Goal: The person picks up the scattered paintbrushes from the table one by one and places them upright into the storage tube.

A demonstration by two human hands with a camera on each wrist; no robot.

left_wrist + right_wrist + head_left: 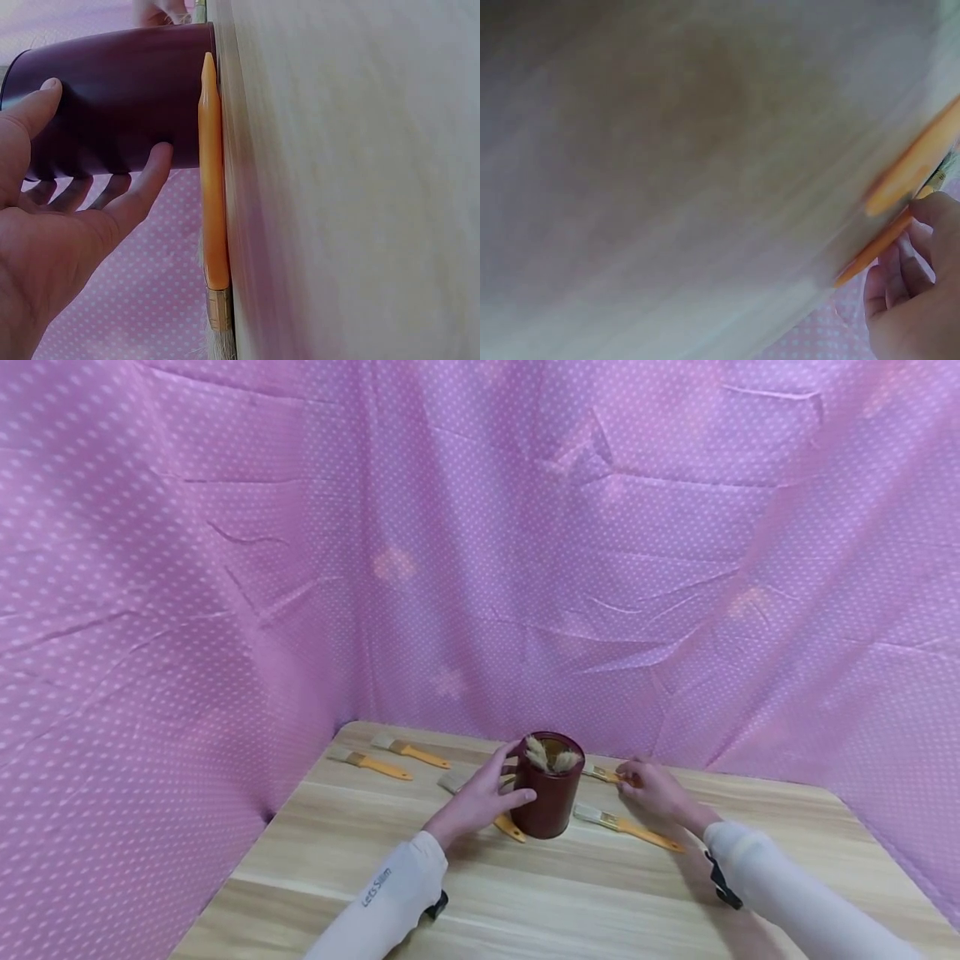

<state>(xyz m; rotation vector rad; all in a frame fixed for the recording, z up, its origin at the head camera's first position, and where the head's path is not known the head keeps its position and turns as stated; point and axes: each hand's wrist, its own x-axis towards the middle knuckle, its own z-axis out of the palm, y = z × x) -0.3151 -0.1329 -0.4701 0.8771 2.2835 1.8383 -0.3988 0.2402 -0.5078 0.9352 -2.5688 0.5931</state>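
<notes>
pot: the dark red pot [545,806] stands upright on the bench [360,868], mouth up; two pale bristle tufts [536,752] show inside its rim.
left grip [480,795]: grasping the pot from its 9 o'clock side, fingers curled against the wall, thumb laid across the side nearer the wearer.
right grip [660,789]: at 3 o'clock from the pot, pinching the orange handle of the far right brush [604,775] between thumb and fingers; whether that brush is lifted i cannot tell.
near right brush [628,828]: lies on the bench at 4 o'clock from the pot, bristles towards 10 o'clock, handle towards 4.
middle brush [213,195]: just beside the pot, partly hidden by the left grip in the head view, its handle end at 8 o'clock from the pot.
far left brushes: one [411,751] at 10 o'clock from the pot, the other [369,763] between 9 and 10, well apart from it.
sleeves: both pale, the left sleeve [393,893] lettered.
cloth: pink dotted cloth [480,568] hangs beyond the bench at 12 o'clock.
</notes>
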